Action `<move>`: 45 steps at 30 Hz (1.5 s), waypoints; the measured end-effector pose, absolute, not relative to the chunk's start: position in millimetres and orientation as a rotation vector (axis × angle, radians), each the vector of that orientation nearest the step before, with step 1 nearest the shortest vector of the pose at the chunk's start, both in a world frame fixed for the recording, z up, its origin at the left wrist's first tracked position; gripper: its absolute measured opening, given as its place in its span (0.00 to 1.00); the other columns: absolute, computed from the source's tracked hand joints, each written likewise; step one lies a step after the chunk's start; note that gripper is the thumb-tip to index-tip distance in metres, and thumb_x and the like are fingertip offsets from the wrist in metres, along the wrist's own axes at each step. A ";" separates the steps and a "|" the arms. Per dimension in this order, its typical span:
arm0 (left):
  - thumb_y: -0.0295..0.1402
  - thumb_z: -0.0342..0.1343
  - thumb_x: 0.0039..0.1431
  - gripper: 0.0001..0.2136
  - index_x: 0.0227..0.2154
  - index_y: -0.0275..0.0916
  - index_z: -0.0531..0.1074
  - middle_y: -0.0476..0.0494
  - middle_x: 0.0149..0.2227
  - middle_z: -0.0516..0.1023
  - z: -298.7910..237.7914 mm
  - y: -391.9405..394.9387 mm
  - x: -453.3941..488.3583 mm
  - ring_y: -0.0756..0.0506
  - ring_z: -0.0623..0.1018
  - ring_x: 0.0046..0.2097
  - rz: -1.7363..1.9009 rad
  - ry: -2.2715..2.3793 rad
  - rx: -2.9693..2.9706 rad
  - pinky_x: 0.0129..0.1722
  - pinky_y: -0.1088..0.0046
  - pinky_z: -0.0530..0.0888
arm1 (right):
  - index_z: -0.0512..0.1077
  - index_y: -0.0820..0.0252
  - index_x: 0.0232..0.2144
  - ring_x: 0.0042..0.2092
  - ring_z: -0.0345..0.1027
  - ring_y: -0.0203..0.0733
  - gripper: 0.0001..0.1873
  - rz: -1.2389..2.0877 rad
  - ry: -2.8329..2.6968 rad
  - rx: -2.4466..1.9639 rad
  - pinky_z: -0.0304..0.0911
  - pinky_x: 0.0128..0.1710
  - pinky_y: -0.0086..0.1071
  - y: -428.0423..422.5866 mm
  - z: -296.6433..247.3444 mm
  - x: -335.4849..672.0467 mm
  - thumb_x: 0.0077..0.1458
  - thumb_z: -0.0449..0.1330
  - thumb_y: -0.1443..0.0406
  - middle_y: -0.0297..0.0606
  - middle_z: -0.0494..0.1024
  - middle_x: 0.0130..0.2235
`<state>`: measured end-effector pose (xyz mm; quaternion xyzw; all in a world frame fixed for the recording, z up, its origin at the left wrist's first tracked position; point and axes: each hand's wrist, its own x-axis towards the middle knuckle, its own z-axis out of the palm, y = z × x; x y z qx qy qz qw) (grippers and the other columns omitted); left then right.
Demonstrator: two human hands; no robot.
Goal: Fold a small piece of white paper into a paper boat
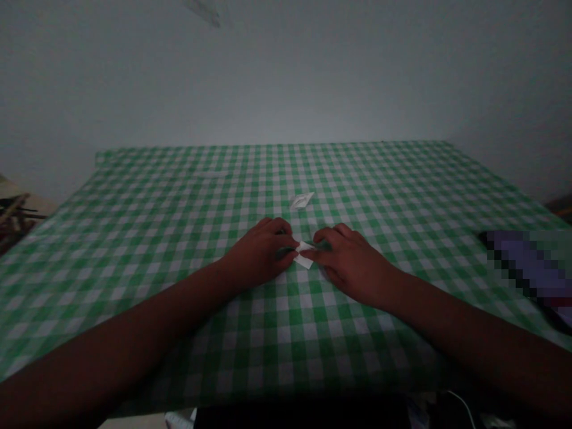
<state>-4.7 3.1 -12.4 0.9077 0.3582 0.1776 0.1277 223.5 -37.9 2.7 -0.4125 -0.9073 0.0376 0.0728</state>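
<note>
"Where are the person's hands?"

"The left hand [259,253] and the right hand [353,265] lie close together near the middle of the counter [384,164], resting on a green-and-white checked cloth [143,250]."

"What's between them?"

"A small slip of white paper [304,255]. Both grips are closed on it, the left curled around one end and the right with its fingers [313,252] pressed on the other. Dim light hides the exact pinch."

"Anything else nearby?"

"A second small piece of white paper [302,201] lies on the cloth just ahead of the hands, well apart from both. Far to the right, a blurred purple object [527,265] sits at the cloth's edge."

"And behind the counter?"

"A plain pale wall [286,77] rises behind it. Dark clutter [15,214] sits off to the left, too dim to make out."
</note>
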 end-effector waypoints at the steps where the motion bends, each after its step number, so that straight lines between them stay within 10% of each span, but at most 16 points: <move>1: 0.34 0.56 0.61 0.10 0.43 0.42 0.78 0.42 0.46 0.73 -11.7 2.8 -4.5 0.42 0.71 0.47 0.508 1.048 2.641 0.52 0.59 0.70 | 0.72 0.49 0.54 0.50 0.58 0.53 0.21 0.111 -2.726 -1.255 0.60 0.46 0.45 -37.9 2.4 224.1 0.60 0.55 0.69 0.46 0.70 0.51; 45: 0.36 0.56 0.62 0.10 0.45 0.45 0.76 0.44 0.48 0.71 -7.9 6.2 -6.5 0.43 0.71 0.49 0.408 1.053 2.628 0.52 0.60 0.70 | 0.71 0.38 0.55 0.55 0.59 0.61 0.21 -0.083 -2.803 -1.481 0.58 0.44 0.50 -42.8 13.9 225.4 0.65 0.51 0.66 0.44 0.70 0.57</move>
